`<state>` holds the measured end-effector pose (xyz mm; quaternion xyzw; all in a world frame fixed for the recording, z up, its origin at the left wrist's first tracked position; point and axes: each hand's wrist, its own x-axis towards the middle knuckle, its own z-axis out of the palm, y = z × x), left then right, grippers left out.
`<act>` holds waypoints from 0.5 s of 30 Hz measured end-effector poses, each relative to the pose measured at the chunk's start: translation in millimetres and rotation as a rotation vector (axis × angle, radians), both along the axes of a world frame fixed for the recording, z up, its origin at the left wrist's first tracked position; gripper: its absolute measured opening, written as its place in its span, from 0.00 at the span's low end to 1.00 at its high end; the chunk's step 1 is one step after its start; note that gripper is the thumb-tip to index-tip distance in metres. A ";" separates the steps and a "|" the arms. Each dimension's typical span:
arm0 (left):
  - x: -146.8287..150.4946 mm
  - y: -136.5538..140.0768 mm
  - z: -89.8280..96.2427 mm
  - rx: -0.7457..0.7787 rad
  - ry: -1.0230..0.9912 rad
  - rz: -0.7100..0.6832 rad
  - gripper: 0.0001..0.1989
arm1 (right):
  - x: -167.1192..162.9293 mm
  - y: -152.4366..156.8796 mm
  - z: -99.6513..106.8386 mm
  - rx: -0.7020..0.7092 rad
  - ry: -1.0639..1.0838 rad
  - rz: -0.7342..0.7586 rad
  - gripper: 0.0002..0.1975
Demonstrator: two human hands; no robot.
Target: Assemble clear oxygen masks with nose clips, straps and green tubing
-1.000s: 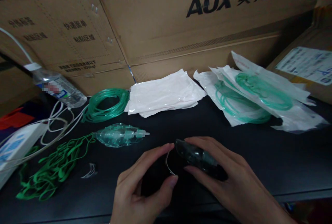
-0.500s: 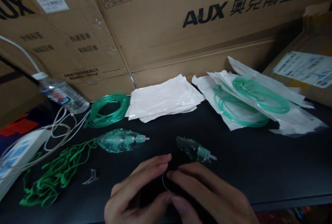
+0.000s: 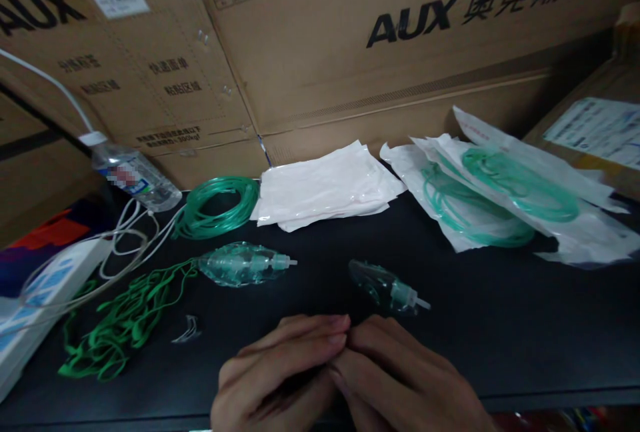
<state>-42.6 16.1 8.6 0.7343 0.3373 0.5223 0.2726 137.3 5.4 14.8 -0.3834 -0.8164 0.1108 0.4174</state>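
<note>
My left hand (image 3: 280,369) and my right hand (image 3: 405,372) meet at the front of the dark table, fingers bent and fingertips pressed together. Whatever lies between them is hidden by the fingers. Just beyond my right hand lies a clear green mask (image 3: 387,289) with a white connector. Further left rests another clear green mask (image 3: 245,264), its tip pointing right. Beside it is a tangle of green elastic straps (image 3: 120,322). Small clear curved strips (image 3: 188,330) lie left of my left hand.
Coiled green tubing (image 3: 217,209) and a stack of white pouches (image 3: 325,185) lie at the back. Packaged tubing (image 3: 500,199) is at right. A plastic bottle (image 3: 137,175), white cables (image 3: 117,255) and a power strip (image 3: 45,292) are at left. Cardboard boxes (image 3: 340,79) stand behind.
My hands have closed together, and the thin curved strip seen between my fingers earlier is now hidden. The view has shifted slightly, so the tabletop things appear further right.
</note>
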 end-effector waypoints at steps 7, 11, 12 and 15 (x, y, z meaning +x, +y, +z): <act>-14.8 -3.8 2.5 0.034 0.223 0.032 0.19 | 11.0 4.6 -4.6 -0.043 -0.199 0.086 0.12; -30.3 -11.9 2.9 0.017 0.317 0.013 0.10 | 3.8 5.9 -4.5 -0.022 -0.258 0.078 0.10; -35.4 -14.9 2.4 -0.005 0.337 0.015 0.07 | -0.4 7.0 -4.5 0.000 -0.259 0.079 0.10; -54.7 -24.8 0.0 -0.039 0.407 0.071 0.03 | -13.0 11.2 -8.5 0.074 -0.248 0.086 0.13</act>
